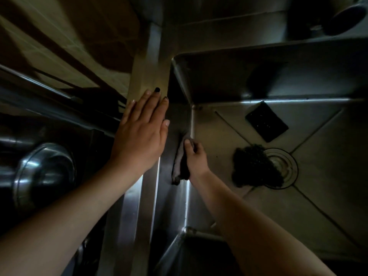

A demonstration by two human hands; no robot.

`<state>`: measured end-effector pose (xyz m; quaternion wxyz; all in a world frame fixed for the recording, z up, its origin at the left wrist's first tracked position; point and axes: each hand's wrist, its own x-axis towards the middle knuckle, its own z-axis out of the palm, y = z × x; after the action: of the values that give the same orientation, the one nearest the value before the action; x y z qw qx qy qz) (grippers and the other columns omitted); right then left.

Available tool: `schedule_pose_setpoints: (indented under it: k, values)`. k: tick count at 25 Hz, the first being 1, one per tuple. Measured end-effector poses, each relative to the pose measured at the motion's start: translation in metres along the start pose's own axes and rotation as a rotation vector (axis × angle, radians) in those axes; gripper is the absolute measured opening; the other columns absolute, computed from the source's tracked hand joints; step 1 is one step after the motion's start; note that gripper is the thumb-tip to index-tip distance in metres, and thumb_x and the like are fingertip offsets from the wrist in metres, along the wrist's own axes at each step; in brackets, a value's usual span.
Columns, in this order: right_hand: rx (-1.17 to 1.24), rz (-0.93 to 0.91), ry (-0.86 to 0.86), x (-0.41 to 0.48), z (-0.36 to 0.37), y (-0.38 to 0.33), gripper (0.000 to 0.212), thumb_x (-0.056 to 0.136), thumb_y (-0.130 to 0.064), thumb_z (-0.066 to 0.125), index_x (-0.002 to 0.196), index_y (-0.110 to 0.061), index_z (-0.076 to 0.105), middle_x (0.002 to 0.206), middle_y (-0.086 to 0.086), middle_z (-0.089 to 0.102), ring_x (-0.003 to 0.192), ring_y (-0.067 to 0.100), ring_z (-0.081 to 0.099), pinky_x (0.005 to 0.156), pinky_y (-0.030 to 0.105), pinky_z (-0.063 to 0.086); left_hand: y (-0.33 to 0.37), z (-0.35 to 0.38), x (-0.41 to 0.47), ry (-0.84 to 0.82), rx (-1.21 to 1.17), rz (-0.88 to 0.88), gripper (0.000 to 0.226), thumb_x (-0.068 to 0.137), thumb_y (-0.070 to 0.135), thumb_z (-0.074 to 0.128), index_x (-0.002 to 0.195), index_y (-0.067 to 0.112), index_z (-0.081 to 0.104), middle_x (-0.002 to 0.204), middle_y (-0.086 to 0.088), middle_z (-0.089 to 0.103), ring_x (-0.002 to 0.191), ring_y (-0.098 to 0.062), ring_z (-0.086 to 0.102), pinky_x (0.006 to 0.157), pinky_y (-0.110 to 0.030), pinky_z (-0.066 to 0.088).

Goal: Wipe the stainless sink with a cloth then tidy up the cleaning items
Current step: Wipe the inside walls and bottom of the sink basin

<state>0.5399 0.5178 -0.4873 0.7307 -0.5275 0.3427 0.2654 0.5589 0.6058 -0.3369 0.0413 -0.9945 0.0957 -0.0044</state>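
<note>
Cloth (178, 166) pressed on the left wall of the sink (298, 76), right hand (196, 158) curled round it; left hand (139, 134) flat and open on the rim (148, 66). Best now: long overlapping strokes down into that corner seam, pressure steady.

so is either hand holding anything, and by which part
The right hand grips the cloth near its upper end; the left hand lies flat, holding nothing.

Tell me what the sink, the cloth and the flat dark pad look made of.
Sink: brushed steel, by its grey sheen and streaked glints.
Cloth: soft fabric; it folds limply in the right hand.
Pad: likely scouring foam; flat, dark, matte.
</note>
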Motion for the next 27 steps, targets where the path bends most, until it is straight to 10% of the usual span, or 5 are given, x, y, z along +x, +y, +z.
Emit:
schedule_pose_setpoints:
  k: [8, 22, 27]
  values:
    - [0.143, -0.238, -0.152, -0.071, -0.015, -0.022, 0.016, 0.093, -0.03, 0.05, 0.101, -0.02, 0.06, 0.09, -0.003, 0.067, 0.074, -0.001, 0.066, 0.06, 0.011, 0.049, -0.003, 0.0, 0.003, 0.01, -0.108, 0.011, 0.044, 0.096, 0.022, 0.032, 0.138, 0.01, 0.036, 0.148, -0.01, 0.032, 0.14, -0.024, 0.022, 0.114, -0.036, 0.008]
    - [0.114, -0.377, -0.025, -0.11, 0.019, -0.017, 0.012, 0.092, -0.028, 0.052, 0.09, -0.037, 0.06, 0.106, 0.004, 0.062, 0.101, 0.017, 0.059, 0.095, 0.037, 0.047, -0.008, -0.011, -0.052, -0.073, -0.175, 0.05, 0.053, 0.091, 0.029, 0.022, 0.141, 0.012, 0.031, 0.151, -0.007, 0.025, 0.143, -0.021, 0.01, 0.114, -0.037, -0.001]
    - [0.015, -0.466, 0.015, -0.109, 0.027, -0.007, 0.023, 0.092, -0.032, 0.049, 0.089, -0.055, 0.052, 0.106, -0.018, 0.046, 0.101, -0.009, 0.048, 0.095, 0.015, 0.036, -0.007, -0.008, -0.052, -0.038, -0.104, 0.06, 0.055, 0.092, 0.033, 0.017, 0.14, 0.012, 0.034, 0.149, -0.007, 0.031, 0.141, -0.024, 0.018, 0.114, -0.044, 0.01]
